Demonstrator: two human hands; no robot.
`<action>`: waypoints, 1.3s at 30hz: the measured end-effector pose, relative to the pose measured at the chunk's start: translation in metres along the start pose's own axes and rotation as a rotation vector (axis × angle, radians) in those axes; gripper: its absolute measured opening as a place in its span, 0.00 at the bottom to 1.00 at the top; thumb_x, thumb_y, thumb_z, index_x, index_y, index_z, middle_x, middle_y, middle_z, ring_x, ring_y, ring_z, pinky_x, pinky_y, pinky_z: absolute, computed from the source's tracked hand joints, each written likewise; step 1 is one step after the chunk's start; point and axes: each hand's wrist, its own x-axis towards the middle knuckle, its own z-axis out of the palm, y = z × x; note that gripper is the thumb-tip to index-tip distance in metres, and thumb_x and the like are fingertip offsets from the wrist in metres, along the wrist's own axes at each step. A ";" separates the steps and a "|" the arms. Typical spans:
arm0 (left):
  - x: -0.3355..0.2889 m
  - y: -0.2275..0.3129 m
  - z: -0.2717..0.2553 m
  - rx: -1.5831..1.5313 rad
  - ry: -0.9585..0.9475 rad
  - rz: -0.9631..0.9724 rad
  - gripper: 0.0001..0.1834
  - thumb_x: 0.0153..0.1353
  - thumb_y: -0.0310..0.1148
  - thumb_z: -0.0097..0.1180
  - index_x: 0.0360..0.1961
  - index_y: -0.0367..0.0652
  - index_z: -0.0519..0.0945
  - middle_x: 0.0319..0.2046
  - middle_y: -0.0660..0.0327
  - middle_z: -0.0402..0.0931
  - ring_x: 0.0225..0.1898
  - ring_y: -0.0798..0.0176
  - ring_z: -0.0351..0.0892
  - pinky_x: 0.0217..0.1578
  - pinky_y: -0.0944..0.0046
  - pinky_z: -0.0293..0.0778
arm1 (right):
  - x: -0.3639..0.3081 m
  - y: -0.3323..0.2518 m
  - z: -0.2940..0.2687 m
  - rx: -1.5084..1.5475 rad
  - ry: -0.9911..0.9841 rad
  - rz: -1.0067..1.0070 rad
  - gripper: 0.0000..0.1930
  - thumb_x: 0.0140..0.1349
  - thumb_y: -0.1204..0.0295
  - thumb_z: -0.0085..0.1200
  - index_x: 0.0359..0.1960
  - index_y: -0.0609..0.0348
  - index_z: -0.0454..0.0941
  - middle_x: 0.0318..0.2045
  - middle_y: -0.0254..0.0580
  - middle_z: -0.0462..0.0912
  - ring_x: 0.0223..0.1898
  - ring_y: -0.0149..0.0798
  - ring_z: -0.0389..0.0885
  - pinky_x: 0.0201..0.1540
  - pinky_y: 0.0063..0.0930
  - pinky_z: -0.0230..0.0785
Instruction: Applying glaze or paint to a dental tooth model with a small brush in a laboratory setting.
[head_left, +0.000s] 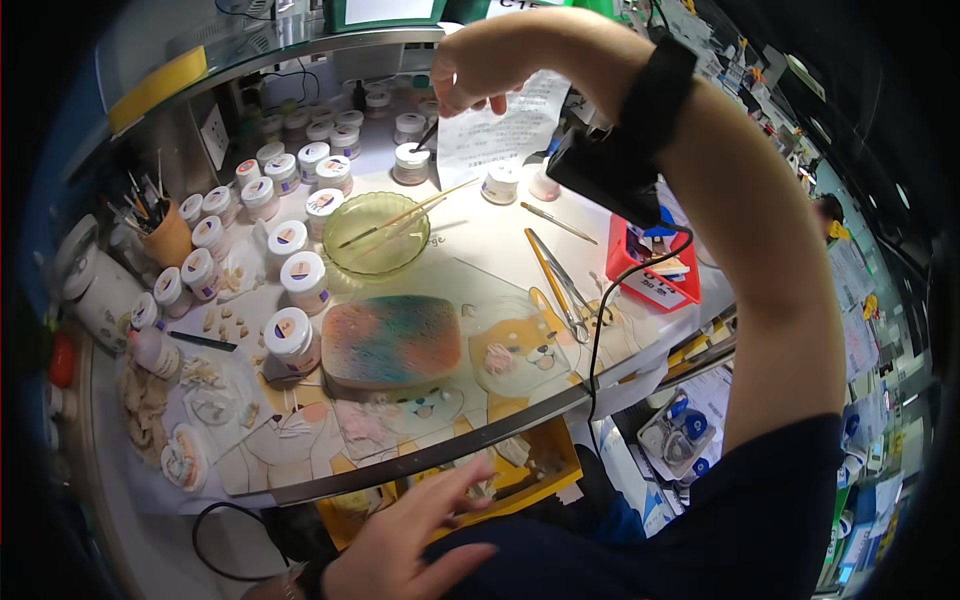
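Note:
My right hand (482, 70) reaches to the back of the desk, fingers curled in a pinch over a printed paper sheet (510, 125). A thin dark stick (428, 135) slants from its fingertips down to the white lid of a jar (411, 165). A dark strap and device are on that wrist. My left hand (410, 535) is low in front of the desk edge, fingers apart, holding nothing. Mid-desk stand a green glass bowl (378, 262) with brushes (400, 216) across it and a multicoloured stained sponge (392, 340).
Several white-lidded jars (302, 272) crowd the left and back. A brush cup (166, 235) and dental model (185, 458) stand left. Tweezers (556, 270), scissors (578, 322) and a red box (655, 265) lie right. Below the desk edge is a yellow drawer (545, 470); a black cable (597, 350) hangs over it.

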 end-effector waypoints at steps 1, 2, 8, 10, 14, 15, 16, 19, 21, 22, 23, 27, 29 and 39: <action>0.014 -0.003 0.009 -0.093 -0.084 -0.051 0.37 0.61 0.34 0.56 0.67 0.37 0.53 0.54 0.49 0.67 0.52 0.58 0.71 0.47 0.64 0.72 | -0.010 -0.001 -0.009 -0.026 -0.061 0.004 0.20 0.62 0.59 0.50 0.51 0.59 0.73 0.44 0.51 0.79 0.36 0.42 0.84 0.39 0.42 0.76; 0.027 -0.007 0.019 -0.188 -0.161 -0.097 0.43 0.60 0.40 0.57 0.69 0.38 0.47 0.59 0.44 0.62 0.60 0.50 0.66 0.51 0.58 0.71 | -0.022 -0.001 -0.016 0.029 -0.037 -0.023 0.19 0.60 0.61 0.51 0.48 0.61 0.75 0.41 0.50 0.80 0.34 0.42 0.84 0.36 0.38 0.75; 0.114 -0.051 0.095 0.103 0.079 0.171 0.54 0.54 0.39 0.62 0.68 0.30 0.37 0.68 0.38 0.38 0.70 0.44 0.39 0.67 0.54 0.45 | -0.095 -0.024 -0.047 0.030 0.124 -0.047 0.18 0.60 0.60 0.52 0.45 0.59 0.78 0.37 0.45 0.82 0.32 0.37 0.84 0.32 0.31 0.74; 0.128 -0.063 0.119 0.108 0.093 0.158 0.56 0.52 0.41 0.63 0.66 0.25 0.37 0.67 0.35 0.38 0.70 0.42 0.37 0.68 0.56 0.36 | -0.119 -0.033 -0.057 0.012 0.137 -0.018 0.18 0.61 0.58 0.51 0.44 0.59 0.78 0.39 0.45 0.82 0.34 0.36 0.84 0.34 0.31 0.74; 0.140 -0.075 0.150 -0.079 0.100 0.099 0.54 0.52 0.41 0.63 0.66 0.26 0.39 0.64 0.36 0.49 0.67 0.45 0.49 0.66 0.58 0.46 | -0.122 -0.048 -0.062 0.094 0.198 0.027 0.18 0.62 0.58 0.51 0.45 0.59 0.77 0.38 0.42 0.81 0.34 0.34 0.83 0.32 0.30 0.74; 0.138 -0.078 0.151 -0.157 0.046 0.064 0.54 0.52 0.40 0.63 0.66 0.26 0.40 0.62 0.38 0.52 0.65 0.46 0.53 0.65 0.58 0.49 | -0.116 -0.048 -0.064 0.068 0.153 0.028 0.18 0.62 0.58 0.51 0.46 0.58 0.77 0.39 0.42 0.81 0.34 0.35 0.83 0.32 0.29 0.74; 0.136 -0.078 0.152 -0.230 -0.028 0.014 0.53 0.52 0.40 0.63 0.66 0.26 0.41 0.59 0.39 0.56 0.62 0.47 0.57 0.63 0.59 0.52 | -0.111 -0.046 -0.068 0.041 0.109 0.028 0.18 0.62 0.58 0.52 0.47 0.57 0.77 0.39 0.43 0.81 0.34 0.37 0.83 0.32 0.29 0.74; 0.123 -0.071 0.148 -0.226 -0.200 0.093 0.47 0.54 0.38 0.63 0.67 0.30 0.49 0.52 0.46 0.64 0.54 0.55 0.65 0.58 0.61 0.60 | -0.069 -0.042 -0.047 0.109 0.134 0.008 0.16 0.60 0.58 0.53 0.43 0.56 0.79 0.35 0.43 0.82 0.29 0.35 0.84 0.29 0.30 0.74; 0.108 -0.062 0.139 -0.241 -0.388 0.163 0.40 0.59 0.41 0.59 0.66 0.33 0.55 0.51 0.50 0.65 0.53 0.59 0.65 0.56 0.62 0.63 | -0.036 -0.039 -0.038 0.099 0.040 0.014 0.16 0.60 0.59 0.53 0.43 0.55 0.79 0.35 0.43 0.82 0.29 0.34 0.84 0.29 0.30 0.75; 0.098 -0.056 0.134 -0.294 -0.420 0.166 0.39 0.61 0.43 0.56 0.66 0.34 0.55 0.49 0.51 0.66 0.49 0.59 0.68 0.53 0.62 0.65 | -0.016 -0.037 -0.032 0.088 -0.010 0.015 0.16 0.59 0.59 0.53 0.44 0.56 0.79 0.35 0.43 0.82 0.28 0.34 0.84 0.29 0.30 0.75; 0.089 -0.052 0.127 -0.298 -0.452 0.202 0.38 0.62 0.43 0.55 0.66 0.36 0.55 0.50 0.51 0.67 0.46 0.59 0.70 0.52 0.61 0.67 | 0.005 -0.035 -0.024 0.081 -0.041 0.006 0.17 0.58 0.61 0.54 0.45 0.56 0.78 0.35 0.43 0.82 0.28 0.34 0.84 0.28 0.31 0.75; 0.060 -0.051 0.082 -0.519 -0.530 0.093 0.32 0.66 0.39 0.49 0.66 0.39 0.56 0.46 0.52 0.72 0.43 0.62 0.73 0.44 0.64 0.71 | 0.090 -0.021 0.011 -0.064 0.068 -0.130 0.25 0.50 0.67 0.57 0.53 0.57 0.74 0.40 0.47 0.82 0.39 0.44 0.82 0.40 0.35 0.75; 0.055 -0.060 0.060 -0.540 -0.588 -0.037 0.29 0.67 0.37 0.49 0.67 0.43 0.58 0.40 0.60 0.71 0.36 0.71 0.73 0.37 0.72 0.72 | 0.129 -0.018 0.025 -0.213 0.119 -0.136 0.32 0.46 0.72 0.56 0.59 0.56 0.69 0.49 0.52 0.78 0.51 0.53 0.75 0.52 0.36 0.69; 0.064 -0.119 0.054 -0.637 -0.512 0.150 0.35 0.70 0.42 0.41 0.70 0.41 0.42 0.63 0.56 0.53 0.61 0.63 0.57 0.58 0.65 0.58 | 0.264 0.003 0.075 -0.155 0.252 -0.166 0.31 0.50 0.84 0.44 0.60 0.50 0.68 0.56 0.47 0.73 0.57 0.50 0.72 0.58 0.35 0.66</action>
